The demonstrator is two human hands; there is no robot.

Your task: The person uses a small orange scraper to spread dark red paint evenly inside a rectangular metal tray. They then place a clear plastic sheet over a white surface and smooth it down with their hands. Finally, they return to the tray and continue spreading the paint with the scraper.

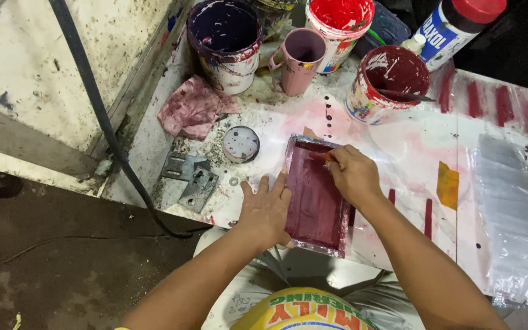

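your left hand [266, 211] lies flat, fingers spread, against the left rim of the small rectangular tray [316, 198], pinning it to the counter [398, 140] near its front edge; that grip is loose, not closed on anything. your right hand [354, 174] is pinched together on a small tool at the tray's upper right (what kind of tool is hidden by the fingers), its tip in the dark red paint that coats the tray. by my judgement you are in the middle of spreading or scraping that paint. the next stroke calls for steady pressure from the left hand so the tray does not slide, and a short pull that stays inside the rim. the red-stained bucket [388, 82] stands just beyond, the pink mug [299, 60] further left.
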